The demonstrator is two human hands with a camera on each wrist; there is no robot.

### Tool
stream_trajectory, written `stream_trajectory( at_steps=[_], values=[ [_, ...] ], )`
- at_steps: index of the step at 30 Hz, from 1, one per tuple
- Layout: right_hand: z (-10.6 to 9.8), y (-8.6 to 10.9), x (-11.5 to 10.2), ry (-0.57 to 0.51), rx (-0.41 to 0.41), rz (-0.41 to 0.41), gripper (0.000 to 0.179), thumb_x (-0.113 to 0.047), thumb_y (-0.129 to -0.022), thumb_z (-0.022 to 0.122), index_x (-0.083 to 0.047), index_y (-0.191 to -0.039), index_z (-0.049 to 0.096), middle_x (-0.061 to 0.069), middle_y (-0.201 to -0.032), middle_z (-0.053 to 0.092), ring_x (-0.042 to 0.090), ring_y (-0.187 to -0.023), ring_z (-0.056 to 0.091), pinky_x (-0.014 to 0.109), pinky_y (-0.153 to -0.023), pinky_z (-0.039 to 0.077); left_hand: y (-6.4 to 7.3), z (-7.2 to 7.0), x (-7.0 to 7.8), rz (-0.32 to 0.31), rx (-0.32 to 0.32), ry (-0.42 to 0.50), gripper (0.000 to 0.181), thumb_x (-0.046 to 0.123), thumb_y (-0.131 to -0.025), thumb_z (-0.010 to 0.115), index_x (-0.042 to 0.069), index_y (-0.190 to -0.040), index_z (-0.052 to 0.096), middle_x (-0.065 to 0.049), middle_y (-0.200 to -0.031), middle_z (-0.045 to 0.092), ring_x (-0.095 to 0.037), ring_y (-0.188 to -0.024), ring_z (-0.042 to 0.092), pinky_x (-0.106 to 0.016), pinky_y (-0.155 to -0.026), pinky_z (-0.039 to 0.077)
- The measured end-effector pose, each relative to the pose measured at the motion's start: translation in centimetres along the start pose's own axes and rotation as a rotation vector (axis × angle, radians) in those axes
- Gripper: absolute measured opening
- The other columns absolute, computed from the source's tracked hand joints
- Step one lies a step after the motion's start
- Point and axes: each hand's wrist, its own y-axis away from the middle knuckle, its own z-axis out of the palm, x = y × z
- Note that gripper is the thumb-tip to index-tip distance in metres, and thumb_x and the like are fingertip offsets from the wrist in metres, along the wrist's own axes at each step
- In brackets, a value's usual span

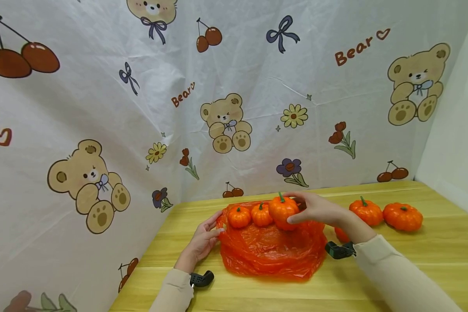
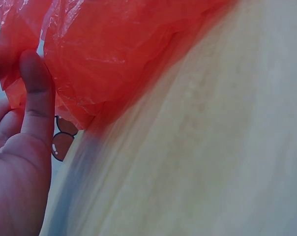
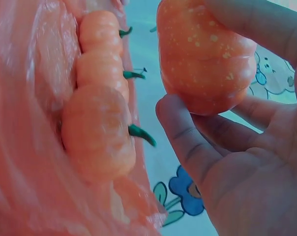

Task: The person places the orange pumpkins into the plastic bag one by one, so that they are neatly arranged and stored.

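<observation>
A thin red plastic bag (image 1: 265, 260) lies on the table with its mouth spread. My left hand (image 1: 203, 240) pinches the bag's left edge between thumb and fingers. Above the bag, my right hand (image 1: 321, 210) grips an orange toy pumpkin (image 1: 281, 211) with a green stem, thumb on its near side. In the bag sit small pumpkins, one at the left (image 1: 239, 218) and another beside it (image 1: 261, 215). The right wrist view shows a larger third pumpkin (image 3: 97, 135) in that row; in the head view the held pumpkin and right hand cover that spot.
To the right on the wooden table (image 1: 425, 268) stand a stemmed pumpkin (image 1: 366, 212) and a flatter pumpkin (image 1: 403, 216). Another pumpkin (image 1: 341, 235) is partly hidden behind the right wrist. A white cloth (image 1: 257, 78) printed with bears hangs behind and at the left.
</observation>
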Motion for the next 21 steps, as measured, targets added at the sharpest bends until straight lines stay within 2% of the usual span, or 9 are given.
stream_trajectory(
  at_steps=[9,14,21],
  values=[
    [1.7,-2.4,-0.6,-0.007,-0.026,0.012,0.082,-0.025,-0.085,0.084,-0.012,-0.154,0.043,0.018,-0.142,0.06,0.027,-0.119,0.063,0.046,-0.102,0.057,0.0,-0.1,0.1,-0.006,-0.004,0.002,0.076,-0.007,-0.098,0.059,0.01,-0.164,0.027,-0.017,-0.17,0.023,-0.015,-0.126,0.06,-0.024,-0.094,0.059],
    [2.6,-3.8,-0.9,-0.01,-0.032,0.036,0.083,-0.025,-0.083,0.086,-0.013,-0.153,0.045,0.017,-0.146,0.057,0.028,-0.123,0.061,0.047,-0.106,0.054,-0.2,-0.1,0.0,-0.01,0.005,0.008,0.075,-0.007,-0.098,0.06,0.011,-0.163,0.029,-0.017,-0.169,0.025,-0.015,-0.122,0.062,-0.023,-0.092,0.06],
    [3.7,-5.4,-1.4,0.016,-0.069,0.032,0.081,-0.021,-0.079,0.089,-0.011,-0.149,0.049,0.014,-0.145,0.058,0.028,-0.124,0.059,0.048,-0.109,0.051,-0.2,-0.1,-0.1,0.004,-0.015,0.0,0.075,-0.007,-0.098,0.059,0.008,-0.164,0.026,-0.021,-0.169,0.022,-0.013,-0.118,0.063,-0.022,-0.091,0.06]
  ],
)
